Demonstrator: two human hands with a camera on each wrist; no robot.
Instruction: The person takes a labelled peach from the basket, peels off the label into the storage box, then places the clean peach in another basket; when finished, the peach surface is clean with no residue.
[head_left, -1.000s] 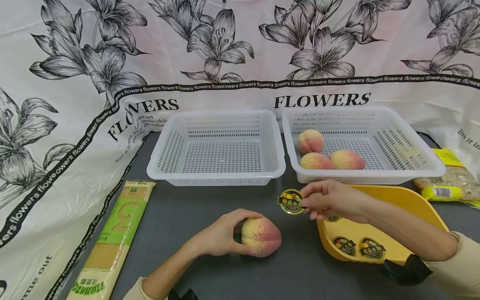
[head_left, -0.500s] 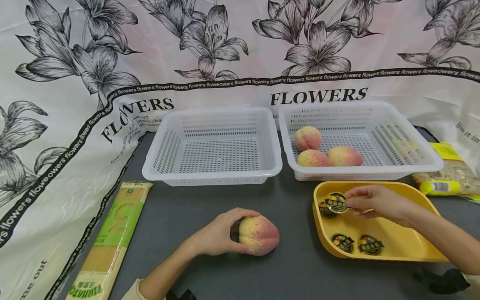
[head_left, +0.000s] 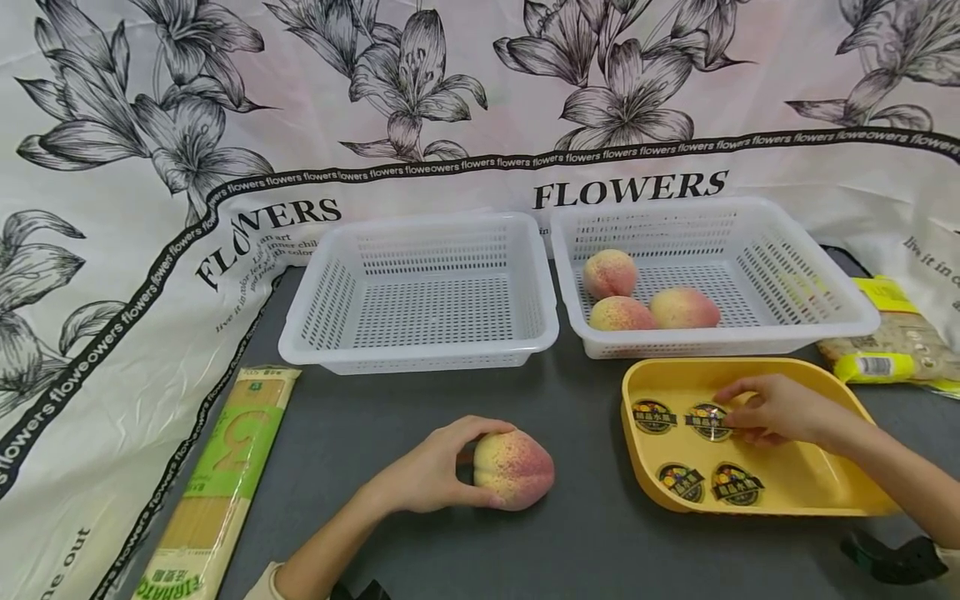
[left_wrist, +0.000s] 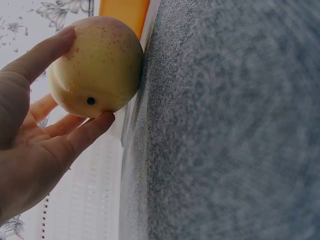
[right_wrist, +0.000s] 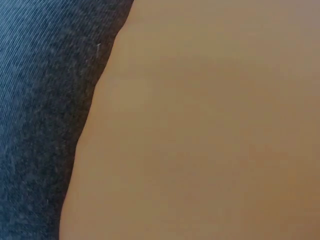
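My left hand (head_left: 431, 468) grips a yellow and pink peach (head_left: 513, 469) low over the grey table, thumb and fingers around its left side. In the left wrist view, a small dark spot shows on the pale underside of the peach (left_wrist: 100, 75). Over the yellow tray (head_left: 847, 492), my right hand (head_left: 780, 410) has thumb and index finger at the right edge of a round black and gold sticker (head_left: 707, 422). Several like it are in the tray, among them a sticker (head_left: 654, 417) to its left. The right wrist view shows mostly a blurred tan surface.
Behind stand two white slotted baskets; the left basket (head_left: 420, 354) shows a bare bottom, while the right basket (head_left: 750, 342) holds three peaches (head_left: 684, 308). A noodle pack (head_left: 225, 467) lies at left, and a yellow-labelled bag (head_left: 892, 342) at right. Flowered cloth (head_left: 450, 183) hangs behind.
My right hand has carried the sticker rightward from beside the peach into the yellow tray, where it now sits beside another sticker. The left hand keeps its hold on the peach.
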